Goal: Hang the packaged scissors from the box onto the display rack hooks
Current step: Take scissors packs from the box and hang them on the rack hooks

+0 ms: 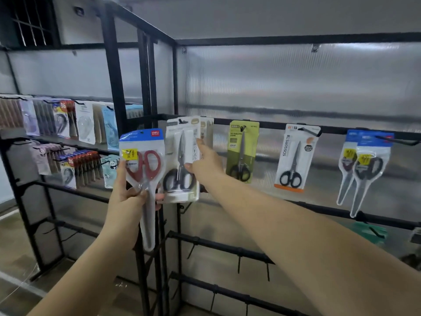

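Observation:
My left hand (127, 197) grips a clear pack of red-handled scissors (142, 165) with a blue header, held upright in front of the rack's left corner post. My right hand (205, 163) reaches to a white pack of black-handled scissors (181, 160) hanging on the leftmost hook, its index finger straight and touching the pack's right side. Along the same black rail (268, 127) hang a green pack (242, 151), a white pack with an orange base (293, 158) and two blue-header packs (362, 169). The box is not in view.
Lower rails (223, 245) carry bare black hooks. A second rack on the left (68, 137) holds several rows of other packaged goods. A frosted panel backs the rack. Something green (369, 231) sits low at the right.

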